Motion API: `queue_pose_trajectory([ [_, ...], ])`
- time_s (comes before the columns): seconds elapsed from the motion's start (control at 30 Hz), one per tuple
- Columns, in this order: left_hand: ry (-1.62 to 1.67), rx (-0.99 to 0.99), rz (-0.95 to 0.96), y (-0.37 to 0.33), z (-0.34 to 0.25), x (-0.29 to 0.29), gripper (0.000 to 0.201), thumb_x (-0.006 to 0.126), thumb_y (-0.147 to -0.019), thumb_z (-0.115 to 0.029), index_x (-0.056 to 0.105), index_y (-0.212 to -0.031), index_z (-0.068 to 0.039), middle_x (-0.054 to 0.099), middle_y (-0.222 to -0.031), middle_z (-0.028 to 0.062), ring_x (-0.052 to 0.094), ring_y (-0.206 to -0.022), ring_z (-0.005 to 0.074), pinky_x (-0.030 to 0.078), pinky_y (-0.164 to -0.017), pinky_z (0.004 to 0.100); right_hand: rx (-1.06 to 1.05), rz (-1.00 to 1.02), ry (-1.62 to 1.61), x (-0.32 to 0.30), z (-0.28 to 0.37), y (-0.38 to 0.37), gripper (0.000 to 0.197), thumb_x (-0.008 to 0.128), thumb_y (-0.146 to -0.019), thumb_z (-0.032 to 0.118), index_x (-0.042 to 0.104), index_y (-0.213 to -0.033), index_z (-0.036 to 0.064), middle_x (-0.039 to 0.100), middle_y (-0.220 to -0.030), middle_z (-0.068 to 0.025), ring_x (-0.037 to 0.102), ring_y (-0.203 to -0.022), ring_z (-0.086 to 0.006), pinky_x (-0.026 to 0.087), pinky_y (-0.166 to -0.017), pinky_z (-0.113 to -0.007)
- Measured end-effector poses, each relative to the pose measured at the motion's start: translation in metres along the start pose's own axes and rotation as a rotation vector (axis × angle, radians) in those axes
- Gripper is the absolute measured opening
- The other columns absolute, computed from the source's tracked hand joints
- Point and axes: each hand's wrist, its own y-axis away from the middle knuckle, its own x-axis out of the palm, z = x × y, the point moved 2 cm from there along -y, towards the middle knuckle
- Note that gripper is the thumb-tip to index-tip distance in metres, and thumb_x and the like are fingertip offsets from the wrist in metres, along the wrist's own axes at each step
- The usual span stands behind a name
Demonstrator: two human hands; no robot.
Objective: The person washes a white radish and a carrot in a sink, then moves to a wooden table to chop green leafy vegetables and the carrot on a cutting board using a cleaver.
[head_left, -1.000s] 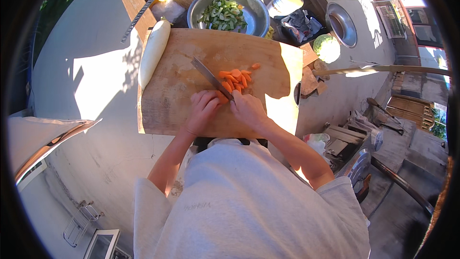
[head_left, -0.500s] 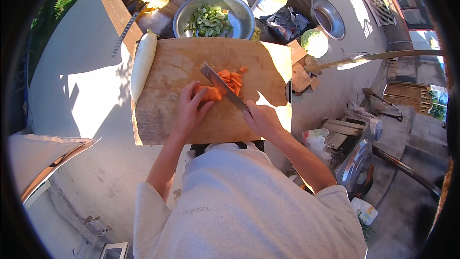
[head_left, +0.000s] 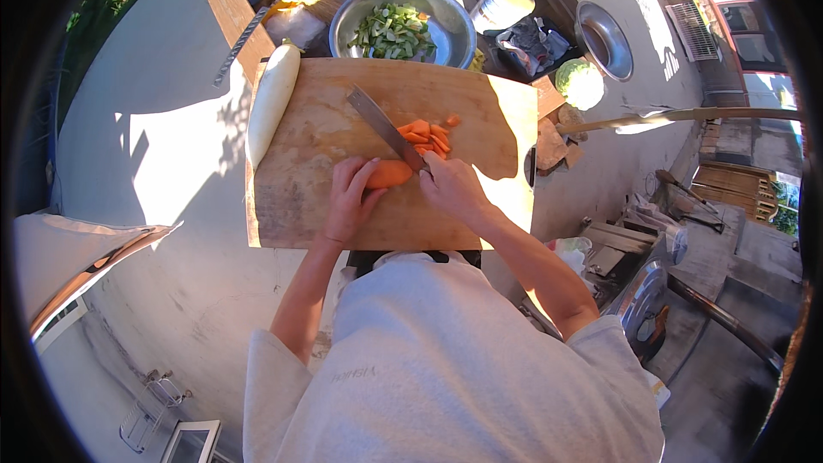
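Observation:
A wooden cutting board point(head_left: 309, 197) lies in front of me. My left hand point(head_left: 349, 193) is closed on an orange carrot point(head_left: 391, 174), pressing it against the wood. My right hand point(head_left: 452, 190) grips a cleaver point(head_left: 377, 118) whose blade points up and to the left, just beyond the carrot. The handle is hidden in my fingers. Beside the blade, on its right, sits a small heap of cut carrot pieces point(head_left: 429, 135), with one piece apart from the rest. A long white radish point(head_left: 273, 103) rests along the board's left edge.
Behind the board, a steel bowl point(head_left: 461, 30) holds chopped greens point(head_left: 393, 32). Canisters point(head_left: 504, 4) and a dark plastic bag point(head_left: 530, 41) stand right of it. Farther right are a cabbage point(head_left: 580, 83), an empty metal basin point(head_left: 605, 40) and a long pole point(head_left: 677, 118).
The cleaver has shifted from among the carrot pieces to their left, its blade turned a little more upright. The whole view has moved slightly. My left hand still holds the carrot.

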Motion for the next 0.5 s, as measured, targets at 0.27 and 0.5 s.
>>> queue_pose_trajectory([
  [0.27, 0.052, 0.036, 0.027, 0.009, 0.009, 0.004, 0.047, 0.079, -0.067, 0.003, 0.065, -0.111, -0.008, 0.053, -0.110, 0.0124, 0.052, -0.101, 0.0310, 0.047, -0.086, 0.0371, 0.024, 0.217, 0.055, -0.030, -0.015, 0.080, 0.015, 0.054, -0.090, 0.016, 0.048, -0.088, 0.0026, 0.059, -0.061, -0.0185, 0.060, -0.057, -0.0396, 0.046, -0.055, -0.051],
  [0.5, -0.017, 0.113, 0.057, 0.010, 0.010, 0.005, 0.048, 0.081, -0.068, 0.005, 0.064, -0.111, -0.010, 0.050, -0.114, 0.0117, 0.052, -0.103, 0.0301, 0.049, -0.087, 0.0369, -0.028, 0.010, 0.011, 0.020, 0.000, 0.006, 0.016, 0.055, -0.091, 0.017, 0.051, -0.091, 0.0019, 0.061, -0.064, -0.0200, 0.063, -0.062, -0.0401, 0.048, -0.057, -0.051],
])
